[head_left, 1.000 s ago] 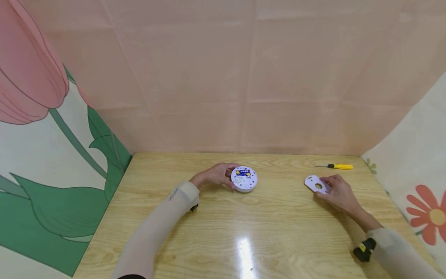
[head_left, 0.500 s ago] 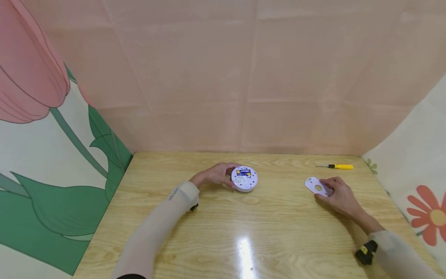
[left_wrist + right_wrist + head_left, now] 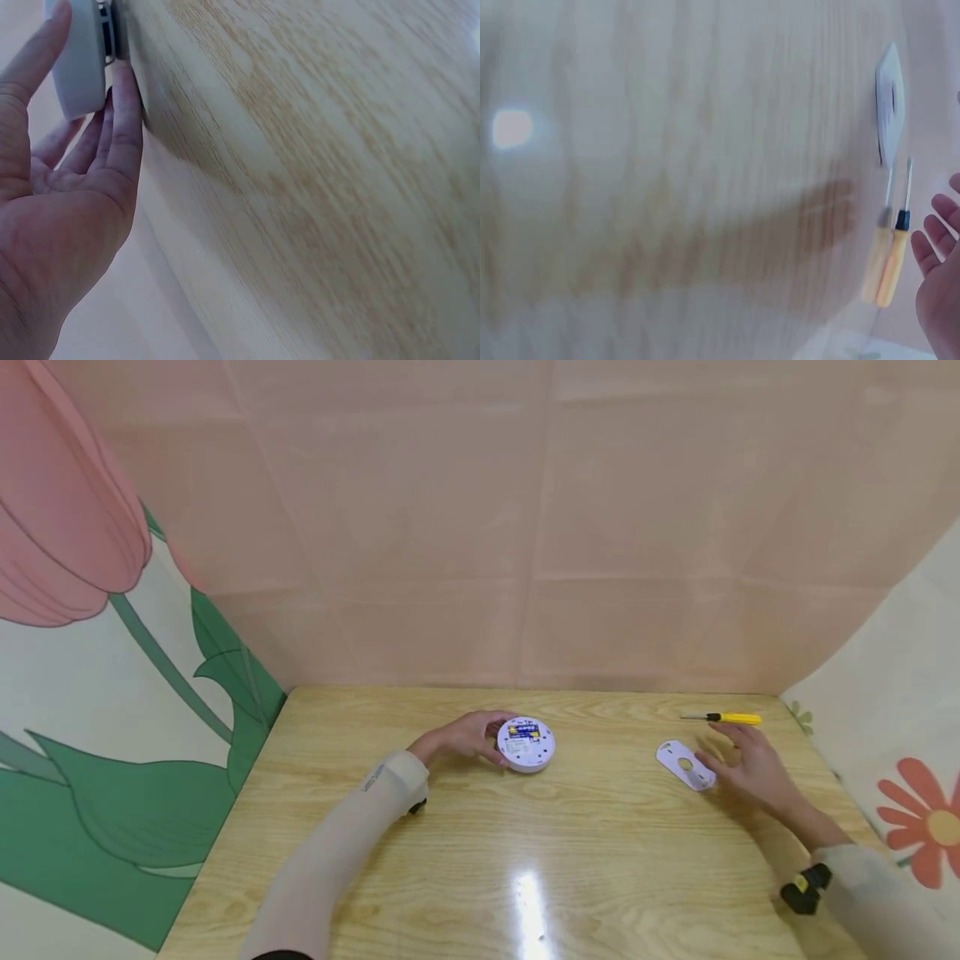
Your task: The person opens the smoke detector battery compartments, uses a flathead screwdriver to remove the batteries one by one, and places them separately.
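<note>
A round white device (image 3: 527, 745) with a blue and yellow label lies on the wooden table (image 3: 525, 852) near the middle back. My left hand (image 3: 474, 739) grips its left side, with the thumb (image 3: 34, 56) and fingers (image 3: 124, 120) on either side of the white rim (image 3: 75, 71). A flat white plate (image 3: 684, 764) with a round hole lies to the right. My right hand (image 3: 733, 747) hovers open just right of the plate and does not touch it. A yellow-handled screwdriver (image 3: 726, 718) lies beyond it; in the right wrist view the screwdriver (image 3: 889, 259) sits near my spread fingers (image 3: 932, 236).
Pink fabric walls close off the back, and printed flower panels stand left and right. The table's right edge runs close to the screwdriver. A bright light reflection (image 3: 528, 893) shows on the near tabletop.
My right hand has let go of the white plate and moved right and back toward the screwdriver, fingers spread. The plate stays on the table. The left hand and device have not moved.
</note>
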Tool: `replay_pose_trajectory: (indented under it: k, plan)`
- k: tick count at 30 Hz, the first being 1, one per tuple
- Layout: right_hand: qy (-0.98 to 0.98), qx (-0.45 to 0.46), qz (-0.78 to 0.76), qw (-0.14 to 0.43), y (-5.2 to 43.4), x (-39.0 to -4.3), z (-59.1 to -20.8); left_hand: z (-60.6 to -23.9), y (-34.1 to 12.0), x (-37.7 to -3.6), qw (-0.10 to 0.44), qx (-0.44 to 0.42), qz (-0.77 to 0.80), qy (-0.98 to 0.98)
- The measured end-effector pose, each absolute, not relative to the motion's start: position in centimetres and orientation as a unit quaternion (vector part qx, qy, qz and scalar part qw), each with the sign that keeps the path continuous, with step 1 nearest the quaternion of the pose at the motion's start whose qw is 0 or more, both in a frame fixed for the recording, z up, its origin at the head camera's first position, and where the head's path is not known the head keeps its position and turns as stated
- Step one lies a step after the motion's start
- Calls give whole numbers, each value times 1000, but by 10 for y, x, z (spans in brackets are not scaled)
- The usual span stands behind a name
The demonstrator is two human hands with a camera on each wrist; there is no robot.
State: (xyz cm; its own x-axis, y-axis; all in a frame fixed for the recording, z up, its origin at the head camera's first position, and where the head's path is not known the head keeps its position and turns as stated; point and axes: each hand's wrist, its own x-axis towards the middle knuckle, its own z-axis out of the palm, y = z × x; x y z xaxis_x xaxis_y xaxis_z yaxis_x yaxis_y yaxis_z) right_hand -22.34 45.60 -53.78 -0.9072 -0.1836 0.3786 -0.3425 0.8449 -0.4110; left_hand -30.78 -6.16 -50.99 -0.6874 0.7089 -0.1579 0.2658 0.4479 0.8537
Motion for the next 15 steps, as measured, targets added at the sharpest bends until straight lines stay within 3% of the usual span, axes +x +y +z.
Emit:
replay_pose_trajectory:
  k: [15]
  plan:
    - [-956, 169, 199, 133, 489, -242, -541, -513, -60, -304, 248, 302, 418, 820]
